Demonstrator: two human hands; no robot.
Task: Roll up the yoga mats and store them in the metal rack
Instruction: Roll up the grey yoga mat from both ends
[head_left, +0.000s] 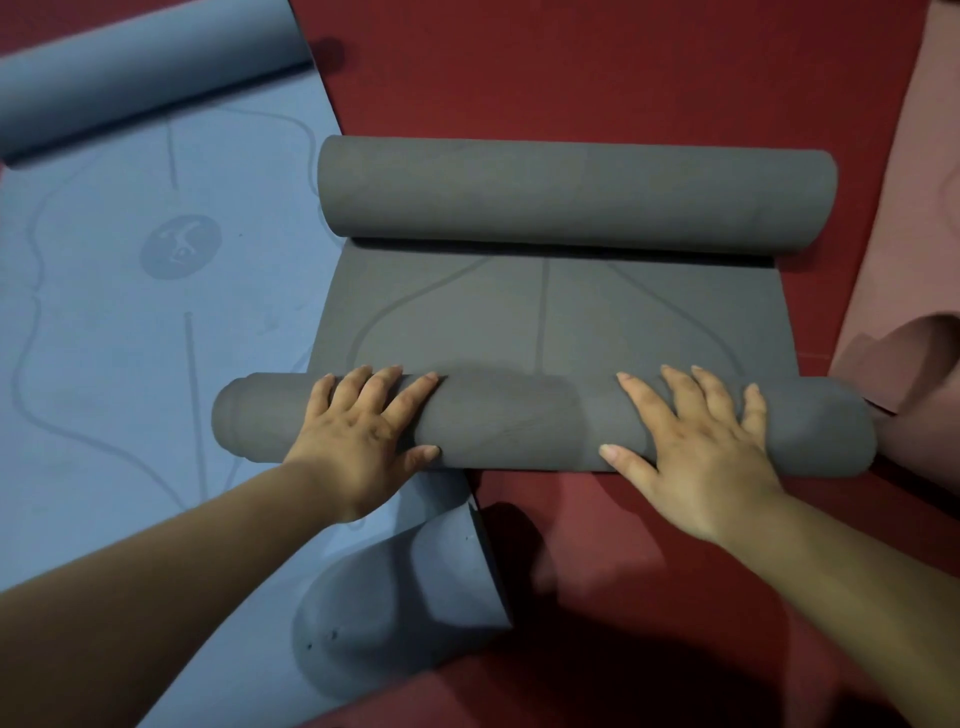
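Grey mat (545, 312) lies on the red floor (571, 67), long axis running away from the person. Its near roll (519, 421) lies crosswise, left to right. The far end is curled into a second, far roll (571, 192), parallel to the first, with a flat stretch between them. Left hand (363, 426) and right hand (696, 441) both rest on top of the near roll, left towards its left end, right towards its right end. Grip: neither hand clenches; fingers are spread and laid over the curve, palms pressing down, thumbs on the near face. The flat stretch lies straight ahead of the fingertips, so the push probably goes forward, away from the body, both hands equally placed. The roll's left end sticks out past the flat stretch's edge, so it may be winding skewed. Blue mat (130, 312) is just beside it on the left, its edge under the roll's left end, with its own far end rolled. Pink mat (924, 208) is at the right. Blue mat carries a round emblem (181, 247) and curved guide lines; grey mat shows similar lines; no legible writing or brand. Metal rack not in view.
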